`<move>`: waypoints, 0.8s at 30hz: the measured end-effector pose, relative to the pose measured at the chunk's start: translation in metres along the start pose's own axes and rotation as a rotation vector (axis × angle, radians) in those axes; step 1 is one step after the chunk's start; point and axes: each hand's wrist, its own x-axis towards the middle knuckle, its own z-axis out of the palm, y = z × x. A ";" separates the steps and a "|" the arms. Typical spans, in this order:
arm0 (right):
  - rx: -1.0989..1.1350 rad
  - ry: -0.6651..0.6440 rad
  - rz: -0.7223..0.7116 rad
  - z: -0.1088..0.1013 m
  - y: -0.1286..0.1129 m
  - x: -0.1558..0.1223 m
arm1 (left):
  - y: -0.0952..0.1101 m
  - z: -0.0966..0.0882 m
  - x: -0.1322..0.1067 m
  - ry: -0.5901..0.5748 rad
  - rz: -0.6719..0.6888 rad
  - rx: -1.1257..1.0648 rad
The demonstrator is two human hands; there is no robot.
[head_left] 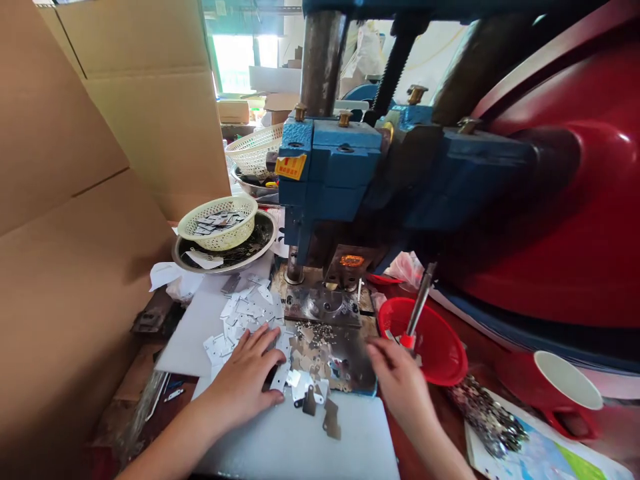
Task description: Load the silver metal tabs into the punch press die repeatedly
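Left hand [250, 372]: grip spread over flat, angular, hole-punched metal plates [249, 312], heaped on a smooth white sheet [187, 341] before the blue-painted press [333, 160]. Right hand [404, 387]: fingers curled beside a glossy red bowl [447, 348]; cannot tell whether pinching anything.

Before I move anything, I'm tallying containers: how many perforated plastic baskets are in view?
2: the front basket sits on a metal basin at left; the rear basket is behind it, partly hidden by the blue press. Others may be hidden.
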 end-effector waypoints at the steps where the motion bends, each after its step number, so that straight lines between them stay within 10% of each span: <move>1: -0.032 -0.088 -0.112 0.009 -0.007 -0.001 | 0.000 0.000 0.000 0.001 -0.004 0.006; 6: -0.246 -0.272 -0.389 0.038 -0.039 0.011 | 0.005 -0.005 -0.001 0.061 -0.011 -0.003; 24: -0.482 -0.272 -0.368 0.049 -0.053 0.016 | 0.019 -0.017 0.011 0.205 -0.227 -0.687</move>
